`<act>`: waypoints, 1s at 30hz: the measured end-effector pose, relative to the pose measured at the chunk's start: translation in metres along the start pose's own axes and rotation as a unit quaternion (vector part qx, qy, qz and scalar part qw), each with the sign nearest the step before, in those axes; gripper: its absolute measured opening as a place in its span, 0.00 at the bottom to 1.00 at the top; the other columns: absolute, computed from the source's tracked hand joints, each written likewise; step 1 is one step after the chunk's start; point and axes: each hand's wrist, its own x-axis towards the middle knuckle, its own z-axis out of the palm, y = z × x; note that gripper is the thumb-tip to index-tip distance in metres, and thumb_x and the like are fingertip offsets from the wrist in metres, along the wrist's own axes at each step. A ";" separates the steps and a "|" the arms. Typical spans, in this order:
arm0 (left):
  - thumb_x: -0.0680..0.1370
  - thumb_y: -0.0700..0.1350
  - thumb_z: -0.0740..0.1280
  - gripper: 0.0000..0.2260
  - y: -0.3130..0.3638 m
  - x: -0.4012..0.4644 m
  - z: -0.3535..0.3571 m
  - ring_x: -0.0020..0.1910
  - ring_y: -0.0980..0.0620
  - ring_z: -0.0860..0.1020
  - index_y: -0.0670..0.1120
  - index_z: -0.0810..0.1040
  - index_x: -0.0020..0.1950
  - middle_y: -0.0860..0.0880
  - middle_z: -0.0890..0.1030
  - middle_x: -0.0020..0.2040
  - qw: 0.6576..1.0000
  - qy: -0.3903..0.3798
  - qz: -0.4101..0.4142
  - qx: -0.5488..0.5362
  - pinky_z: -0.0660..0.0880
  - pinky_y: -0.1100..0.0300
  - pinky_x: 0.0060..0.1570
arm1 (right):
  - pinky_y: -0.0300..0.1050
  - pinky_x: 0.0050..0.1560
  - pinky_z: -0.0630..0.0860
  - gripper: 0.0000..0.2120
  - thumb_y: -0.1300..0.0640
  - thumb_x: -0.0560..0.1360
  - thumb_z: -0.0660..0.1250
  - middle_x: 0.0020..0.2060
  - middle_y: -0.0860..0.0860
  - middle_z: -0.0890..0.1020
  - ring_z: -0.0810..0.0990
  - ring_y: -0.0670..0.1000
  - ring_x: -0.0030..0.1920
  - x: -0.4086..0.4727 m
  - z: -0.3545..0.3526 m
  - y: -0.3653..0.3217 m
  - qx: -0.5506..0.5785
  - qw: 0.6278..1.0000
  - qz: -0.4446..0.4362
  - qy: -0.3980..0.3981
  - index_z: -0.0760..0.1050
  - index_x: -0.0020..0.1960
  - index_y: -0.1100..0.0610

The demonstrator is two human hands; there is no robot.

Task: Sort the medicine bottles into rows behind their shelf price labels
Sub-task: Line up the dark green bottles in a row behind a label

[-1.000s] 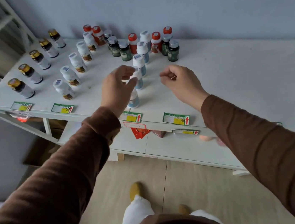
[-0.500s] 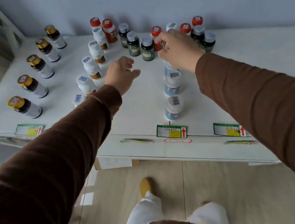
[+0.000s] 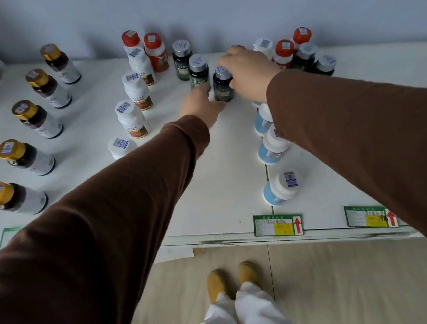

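Dark bottle: dark green glossy medicine bottle with a silver ribbed cap [image 3: 222, 86], a cylinder standing upright, long axis vertical, cap up, gold label facing me; it stands mid-shelf toward the back wall, just right of two like bottles.
Right hand: my right hand [image 3: 248, 72] comes over from the right, fingers curled down round the cap and shoulder of that dark bottle, gripping it.
Left hand: my left hand [image 3: 201, 106] lies low at the bottle's base, fingers stretched toward it; I cannot tell whether they touch it.
Matching bottles: two more dark green silver-capped bottles [image 3: 199, 73] upright just to the left, running diagonally back.
White row: white plastic bottles with white caps and brown-red labels [image 3: 132, 122], smooth and round, in a line running back from the front edge.
Gold row: brown bottles with shiny gold caps and white labels [image 3: 27, 157], a line at far left.
Blue row: white bottles with pale blue labels [image 3: 280, 188], a line behind the green and yellow paper price label [image 3: 278, 225]; my right sleeve hides part of it.
Red caps: red-capped bottles [image 3: 285, 52] clustered near the wall, right of my hand.
Shelf: flat white painted shelf [image 3: 222, 177], matte, chipped along its front edge.
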 end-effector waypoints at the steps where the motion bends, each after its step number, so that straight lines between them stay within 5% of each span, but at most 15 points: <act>1: 0.76 0.46 0.71 0.23 0.000 0.003 0.003 0.61 0.45 0.76 0.43 0.72 0.69 0.44 0.78 0.63 1.000 -0.003 -0.004 0.001 0.71 0.59 0.58 | 0.52 0.55 0.72 0.19 0.68 0.76 0.63 0.63 0.60 0.71 0.75 0.63 0.58 0.003 0.002 0.000 -0.007 1.000 -0.003 -0.009 0.70 0.67 0.62; 9: 0.75 0.41 0.68 0.22 -0.002 0.012 0.019 0.60 0.44 0.77 0.45 0.72 0.70 0.44 0.79 0.62 0.997 0.006 -0.007 -0.075 0.74 0.52 0.61 | 0.52 0.42 0.72 0.16 0.70 0.73 0.63 0.61 0.61 0.68 0.74 0.61 0.42 0.017 0.008 -0.008 -0.009 1.000 0.009 0.014 0.72 0.60 0.63; 14: 0.77 0.40 0.68 0.20 -0.005 0.007 0.017 0.60 0.45 0.77 0.43 0.71 0.69 0.44 0.79 0.62 0.995 0.003 0.005 -0.103 0.75 0.55 0.60 | 0.54 0.48 0.73 0.18 0.69 0.76 0.61 0.58 0.62 0.73 0.77 0.64 0.51 0.013 0.009 -0.006 0.013 1.000 0.004 0.009 0.68 0.64 0.60; 19: 0.84 0.44 0.57 0.15 0.011 -0.023 -0.006 0.55 0.53 0.76 0.43 0.69 0.70 0.47 0.78 0.59 0.974 0.008 0.053 -0.218 0.73 0.62 0.56 | 0.44 0.49 0.67 0.14 0.55 0.78 0.65 0.57 0.56 0.76 0.76 0.57 0.54 -0.006 -0.022 0.006 0.165 0.984 0.055 0.041 0.72 0.62 0.56; 25: 0.86 0.46 0.54 0.15 0.049 -0.083 -0.043 0.59 0.51 0.76 0.46 0.70 0.71 0.47 0.78 0.62 0.906 -0.146 0.046 -0.396 0.72 0.53 0.65 | 0.38 0.39 0.74 0.12 0.50 0.78 0.67 0.42 0.48 0.79 0.77 0.45 0.37 -0.065 -0.071 0.019 0.417 0.902 0.101 0.045 0.77 0.59 0.53; 30: 0.83 0.39 0.61 0.16 0.072 -0.127 -0.065 0.62 0.52 0.77 0.42 0.71 0.71 0.47 0.80 0.63 0.863 -0.245 0.087 -0.434 0.71 0.56 0.68 | 0.60 0.56 0.76 0.12 0.51 0.79 0.65 0.54 0.55 0.82 0.77 0.51 0.48 -0.119 -0.099 0.029 0.493 0.869 0.042 0.025 0.78 0.62 0.49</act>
